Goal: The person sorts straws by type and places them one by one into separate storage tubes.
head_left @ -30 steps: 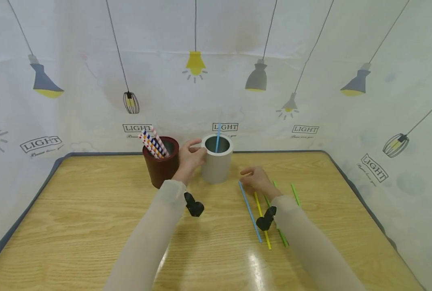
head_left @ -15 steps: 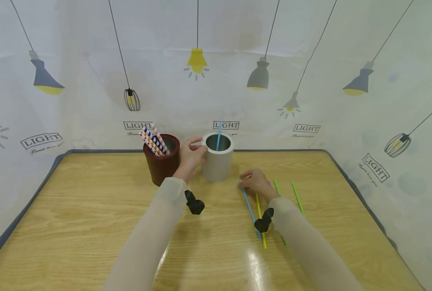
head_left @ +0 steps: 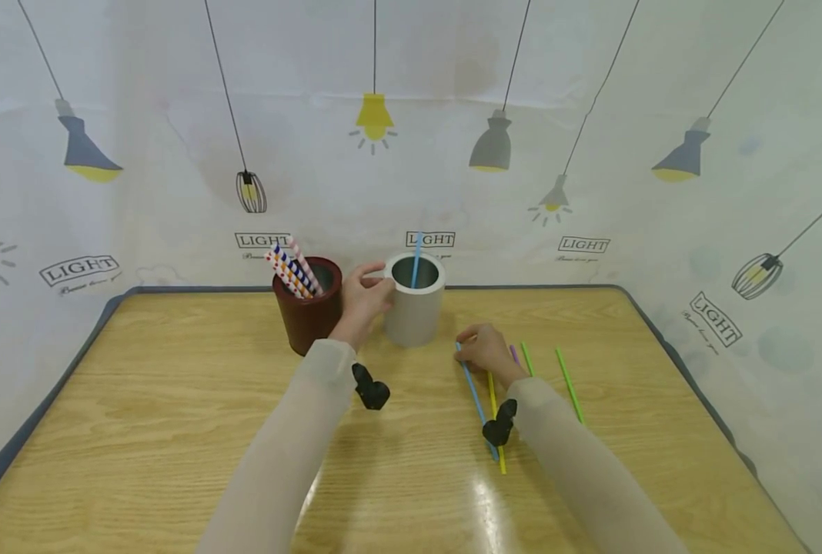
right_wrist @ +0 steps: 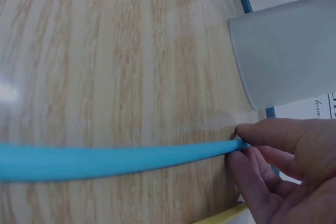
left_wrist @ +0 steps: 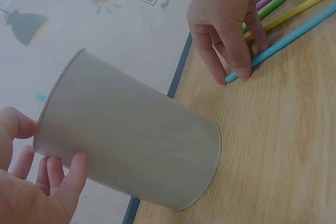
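A white cylindrical cup [head_left: 413, 317] stands at the back of the table with one blue straw [head_left: 417, 258] leaning inside it. My left hand [head_left: 364, 302] holds the cup lightly at its left side, fingers by the rim and thumb against the wall. To the right, my right hand [head_left: 486, 350] pinches the far end of another blue straw [right_wrist: 105, 162] between thumb and fingers. That straw still lies along the wood. Beside it is a yellow straw [head_left: 492, 396], partly under the hand.
A dark red cup [head_left: 309, 319] with several patterned straws [head_left: 293, 273] stands left of the white cup. Right of my right hand lie a purple straw [head_left: 514, 354] and green straws [head_left: 569, 385], partly hidden by the sleeve. A printed curtain [head_left: 175, 138] rises behind the table.
My right hand has come down onto the blue straw and taken hold of its far end. The yellow straw's near end has shifted slightly left. My left hand stays at the white cup.
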`<state>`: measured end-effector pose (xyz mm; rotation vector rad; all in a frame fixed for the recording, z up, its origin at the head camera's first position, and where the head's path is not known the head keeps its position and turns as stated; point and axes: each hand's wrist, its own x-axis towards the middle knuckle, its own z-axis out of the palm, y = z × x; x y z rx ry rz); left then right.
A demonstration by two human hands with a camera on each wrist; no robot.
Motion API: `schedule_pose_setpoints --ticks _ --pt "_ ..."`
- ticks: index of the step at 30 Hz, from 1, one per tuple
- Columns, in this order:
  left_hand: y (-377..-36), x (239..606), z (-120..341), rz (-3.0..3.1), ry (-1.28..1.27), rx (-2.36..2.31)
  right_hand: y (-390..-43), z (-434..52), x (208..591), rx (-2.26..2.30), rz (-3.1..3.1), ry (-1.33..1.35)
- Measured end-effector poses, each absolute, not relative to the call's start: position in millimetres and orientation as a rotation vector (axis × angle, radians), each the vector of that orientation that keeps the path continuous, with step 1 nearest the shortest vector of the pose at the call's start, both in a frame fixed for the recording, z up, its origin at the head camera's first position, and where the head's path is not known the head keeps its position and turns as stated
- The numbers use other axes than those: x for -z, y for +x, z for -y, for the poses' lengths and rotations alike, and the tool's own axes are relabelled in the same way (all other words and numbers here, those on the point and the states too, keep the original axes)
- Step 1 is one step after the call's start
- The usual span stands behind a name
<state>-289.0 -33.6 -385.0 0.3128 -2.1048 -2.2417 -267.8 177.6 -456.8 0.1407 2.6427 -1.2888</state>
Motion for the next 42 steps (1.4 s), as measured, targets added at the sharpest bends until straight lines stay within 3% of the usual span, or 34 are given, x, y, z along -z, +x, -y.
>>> schedule_pose_setpoints --ticks 14,21,42 --pt "-290 387 34 2.116 0.298 2.233 -268 -179 456 1.321 -2.609 0.215" --pt "-288 385 34 2.109 0.31 2.225 -270 -185 447 1.299 -2.655 0.131" --pt "-289 385 34 2.133 0.311 2.216 -291 -190 369 1.83 -2.61 -0.059"
